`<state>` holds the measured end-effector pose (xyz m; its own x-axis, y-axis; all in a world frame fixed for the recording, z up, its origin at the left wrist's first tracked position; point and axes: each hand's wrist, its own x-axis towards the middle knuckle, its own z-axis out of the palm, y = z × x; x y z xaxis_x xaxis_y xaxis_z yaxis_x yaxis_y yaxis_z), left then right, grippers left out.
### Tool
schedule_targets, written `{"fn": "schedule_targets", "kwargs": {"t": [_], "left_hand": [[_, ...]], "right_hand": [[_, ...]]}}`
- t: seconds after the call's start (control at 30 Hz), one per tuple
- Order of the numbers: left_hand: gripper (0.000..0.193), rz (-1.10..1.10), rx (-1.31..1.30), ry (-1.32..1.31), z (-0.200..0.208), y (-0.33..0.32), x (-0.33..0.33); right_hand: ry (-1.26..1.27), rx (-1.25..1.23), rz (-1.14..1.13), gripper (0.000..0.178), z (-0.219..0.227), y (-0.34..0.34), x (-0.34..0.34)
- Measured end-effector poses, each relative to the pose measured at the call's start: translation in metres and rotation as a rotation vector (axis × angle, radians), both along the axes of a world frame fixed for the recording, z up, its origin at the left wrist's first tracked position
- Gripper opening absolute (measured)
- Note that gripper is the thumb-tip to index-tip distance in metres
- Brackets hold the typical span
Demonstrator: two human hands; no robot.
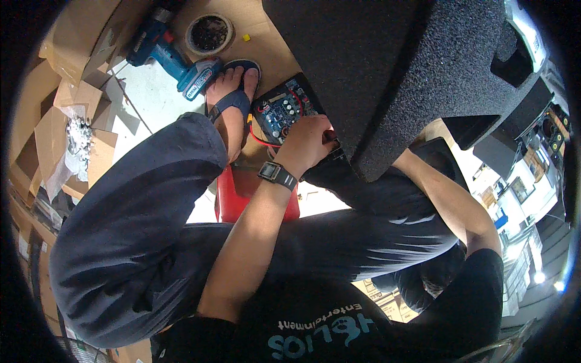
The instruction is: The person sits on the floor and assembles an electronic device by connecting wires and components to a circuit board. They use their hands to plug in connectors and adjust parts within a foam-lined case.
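Note:
A large black speaker cabinet [387,78] with a rough, textured finish leans across the upper right. At its left edge, a black panel carries a circuit board [279,115] with several capacitors and red wires. My left hand [310,140], below a wrist watch [277,174], is closed at the gap between this board and the cabinet. Its fingertips are partly hidden, so what they grip does not show. My right forearm [442,190] reaches behind the cabinet's lower corner, which covers the right hand.
A blue cordless drill [172,60] lies at upper left, near a round bowl of small dark pieces [209,34] and my sandalled foot [233,100]. Under my left forearm is a red stool [233,193]. Cardboard boxes [72,97] crowd the left side.

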<state>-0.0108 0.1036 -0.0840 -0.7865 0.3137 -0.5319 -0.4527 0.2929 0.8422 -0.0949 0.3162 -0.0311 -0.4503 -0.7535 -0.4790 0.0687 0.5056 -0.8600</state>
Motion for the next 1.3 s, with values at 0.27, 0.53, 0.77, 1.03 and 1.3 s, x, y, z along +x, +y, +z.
{"fn": "schedule_targets", "kwargs": {"t": [0.27,0.53,0.77,1.03,1.3], "left_hand": [[0.025,0.096,0.013,0.019,0.007,-0.005,0.0],[0.026,0.11,0.082,-0.189,-0.006,0.002,0.009],[0.026,0.1,0.134,-0.115,-0.005,-0.004,0.003],[0.024,0.148,0.062,-0.016,-0.005,-0.002,0.006],[0.025,0.122,0.123,-0.136,-0.002,0.0,0.004]], "right_hand": [[0.16,-0.032,0.061,0.033,0.001,0.006,0.0],[0.299,0.066,0.187,0.034,0.001,0.007,0.004],[0.348,0.09,0.175,0.038,0.002,0.0,0.003],[0.097,0.004,0.042,0.041,0.0,-0.003,-0.002],[0.027,0.039,0.028,0.033,-0.001,0.001,0.001]]}}
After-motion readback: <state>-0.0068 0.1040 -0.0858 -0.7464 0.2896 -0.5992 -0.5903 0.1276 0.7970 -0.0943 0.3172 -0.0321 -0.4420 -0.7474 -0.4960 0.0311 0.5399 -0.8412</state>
